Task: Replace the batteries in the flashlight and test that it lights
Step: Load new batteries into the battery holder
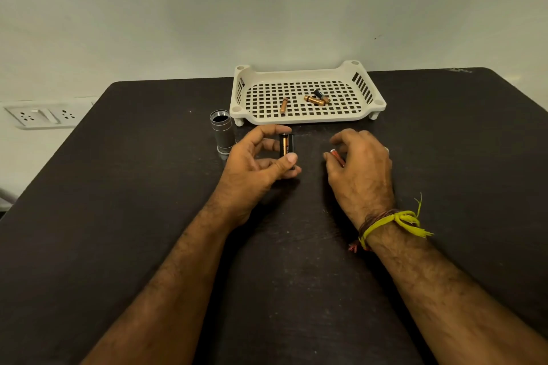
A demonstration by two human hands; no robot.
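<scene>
My left hand [255,160] grips a black battery holder [287,147] upright between thumb and fingers, and a copper-and-black battery shows in its front slot. To its right, my right hand [360,167] pinches a small reddish battery [337,157] just above the dark table. The silver flashlight body [222,130] stands on end left of my left hand, its threaded open end up and apart from my fingers. Its cap is not visible.
A white perforated tray [308,115] sits beyond my hands with three loose batteries [315,99] in it. A wall socket panel [41,115] is at far left past the dark table [118,216] edge. A yellow thread band circles my right wrist.
</scene>
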